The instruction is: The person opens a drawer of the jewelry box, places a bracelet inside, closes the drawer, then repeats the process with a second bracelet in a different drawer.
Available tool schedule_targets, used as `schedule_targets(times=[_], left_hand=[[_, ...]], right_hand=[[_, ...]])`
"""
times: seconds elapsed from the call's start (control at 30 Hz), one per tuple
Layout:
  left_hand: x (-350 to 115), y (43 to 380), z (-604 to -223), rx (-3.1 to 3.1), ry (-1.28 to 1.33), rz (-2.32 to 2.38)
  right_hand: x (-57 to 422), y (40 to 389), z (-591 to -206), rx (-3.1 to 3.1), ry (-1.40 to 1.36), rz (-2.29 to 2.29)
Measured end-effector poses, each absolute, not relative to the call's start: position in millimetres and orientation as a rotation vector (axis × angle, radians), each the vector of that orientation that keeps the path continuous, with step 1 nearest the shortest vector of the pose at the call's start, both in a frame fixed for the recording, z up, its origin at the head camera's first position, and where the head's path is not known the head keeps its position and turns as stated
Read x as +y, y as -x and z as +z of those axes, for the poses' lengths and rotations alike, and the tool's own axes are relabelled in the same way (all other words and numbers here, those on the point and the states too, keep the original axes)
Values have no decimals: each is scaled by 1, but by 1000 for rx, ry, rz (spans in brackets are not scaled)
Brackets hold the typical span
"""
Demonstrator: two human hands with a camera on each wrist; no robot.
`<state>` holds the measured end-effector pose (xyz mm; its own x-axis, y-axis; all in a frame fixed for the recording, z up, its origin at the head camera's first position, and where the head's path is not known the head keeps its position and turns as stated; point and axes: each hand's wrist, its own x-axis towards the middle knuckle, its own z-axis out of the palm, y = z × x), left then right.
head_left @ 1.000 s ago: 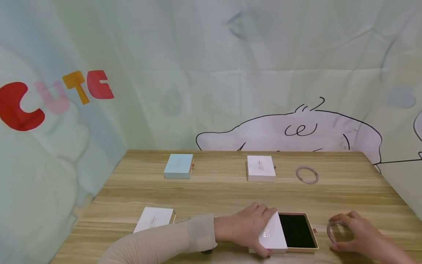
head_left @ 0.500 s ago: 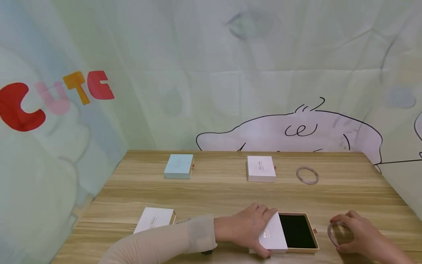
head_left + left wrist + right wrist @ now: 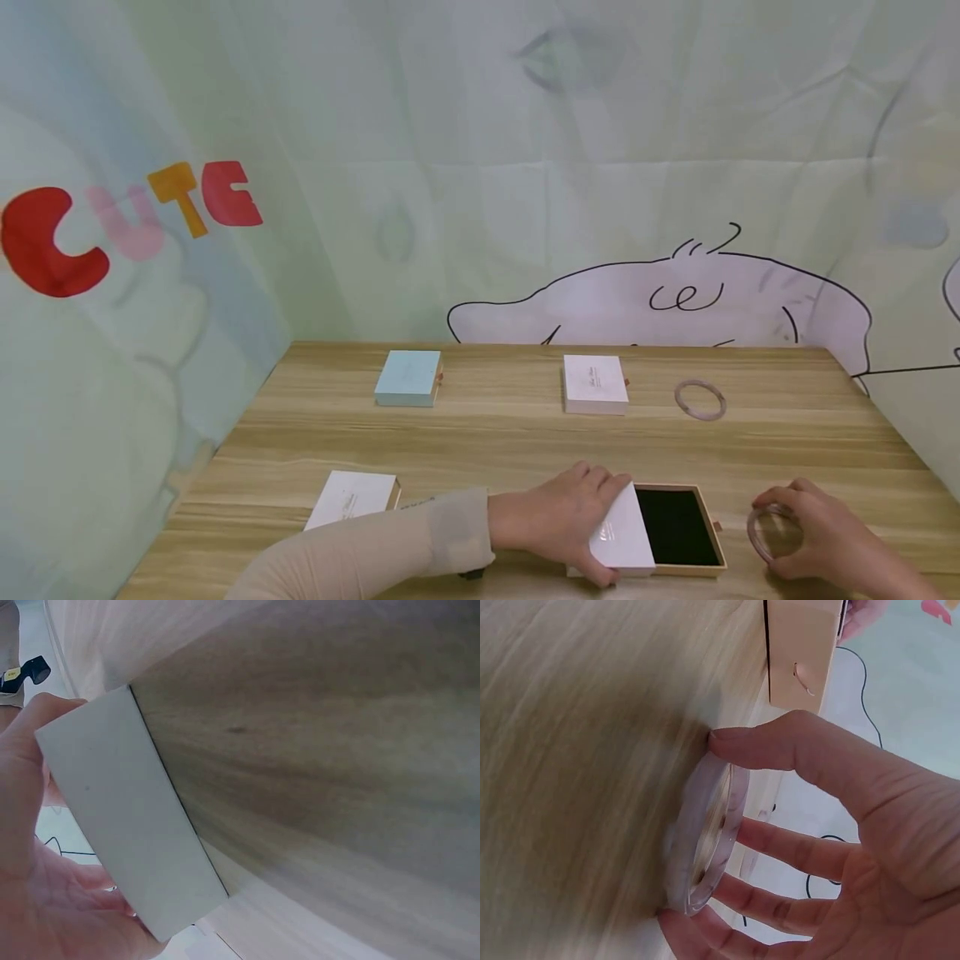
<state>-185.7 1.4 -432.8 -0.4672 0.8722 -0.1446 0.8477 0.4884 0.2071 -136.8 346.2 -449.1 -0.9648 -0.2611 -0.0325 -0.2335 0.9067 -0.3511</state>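
Head view shows our left hand (image 3: 562, 521) gripping the white sleeve (image 3: 621, 533) of the open drawer box (image 3: 678, 527) at the near edge of the worktop (image 3: 495, 433), its black-lined tray exposed to the right. Just right of the box, our right hand (image 3: 821, 533) pinches the translucent bangle (image 3: 767, 533) between thumb and fingers, the ring lying against the worktop.

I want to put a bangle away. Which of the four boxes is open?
The near box by the left hand: its sleeve is slid aside, baring a black tray. The other three are closed.
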Motion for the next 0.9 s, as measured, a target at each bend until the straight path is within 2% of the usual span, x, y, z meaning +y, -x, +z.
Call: schedule_targets(times=[0.4,0.9], left_hand=[[3,186,-433,2506,-1471,141],[2,186,-435,2519,-1518,103]], right_hand=[[348,137,-445,2947,344,-518],[346,139,-429,2954,420,-628]])
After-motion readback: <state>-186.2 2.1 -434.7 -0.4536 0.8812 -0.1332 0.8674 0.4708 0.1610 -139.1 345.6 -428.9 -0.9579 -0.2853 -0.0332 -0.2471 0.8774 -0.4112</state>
